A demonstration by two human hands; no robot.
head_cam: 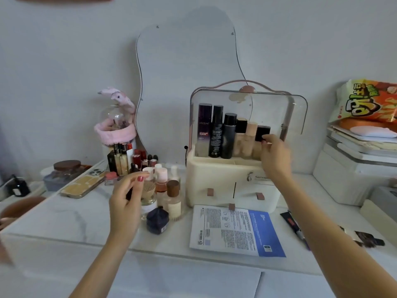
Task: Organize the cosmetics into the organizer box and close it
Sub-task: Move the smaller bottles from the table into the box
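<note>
Cream plastic organizer box with raised clear lid (227, 168) stands at the back of the white marble tabletop (64, 216). Right hand (276, 157) is up in its top compartment, fingertips pinching a black-capped bottle (262, 131), upright. Left hand (126, 201) hovers left of the box, loosely curled beside the upright loose bottles (166, 190); what it holds, can't tell. White wall, wavy mirror (187, 67) behind the box.

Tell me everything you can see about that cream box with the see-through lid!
The organizer box is cream plastic and stands upright on the white table, against the wall. Its clear domed lid is swung open, with a pink handle on top. Bottles and tubes stand in a row in the upper compartment. Below are drawers with small pink-brown pulls. The right hand reaches into the top, fingers pinching a black-capped bottle.
</note>
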